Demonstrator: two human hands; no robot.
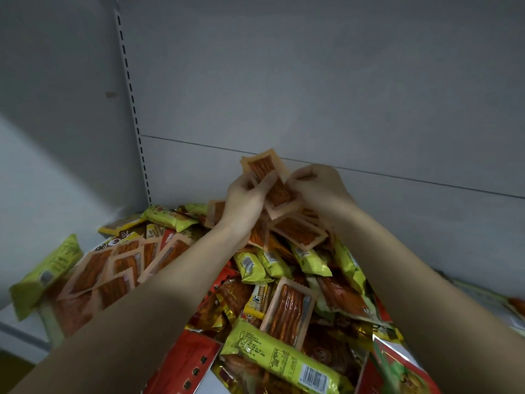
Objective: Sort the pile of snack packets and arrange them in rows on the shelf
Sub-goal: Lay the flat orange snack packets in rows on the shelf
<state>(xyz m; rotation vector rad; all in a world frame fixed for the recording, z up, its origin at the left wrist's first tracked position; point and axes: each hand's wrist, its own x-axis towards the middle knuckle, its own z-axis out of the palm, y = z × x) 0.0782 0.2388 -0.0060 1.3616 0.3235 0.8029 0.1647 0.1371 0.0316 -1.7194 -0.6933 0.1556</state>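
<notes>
Nearest the camera, below both forearms, lies a long yellow packet (284, 362) with its barcode facing up, part of the mixed pile (255, 294) covering the shelf (426, 228). Beyond it, the left hand (244, 200) and right hand (318, 186) meet above the far side of the pile. Both pinch a small bunch of clear packets of orange sticks (270, 180), the fingers of each hand curled round its edges. The bunch stands nearly upright between the hands, its long axis running from just under the left thumb up and away toward the back wall (341, 95), top end leaning slightly left. More clear packets (298, 234) lie loose directly under the wrists, and a fanned group (113, 268) sits to the left of the left forearm.

The grip looks light and the film slippery, so a packet could slide out of the bunch and drop back into the pile. Either forearm could also nudge packets off the shelf's front edge.
</notes>
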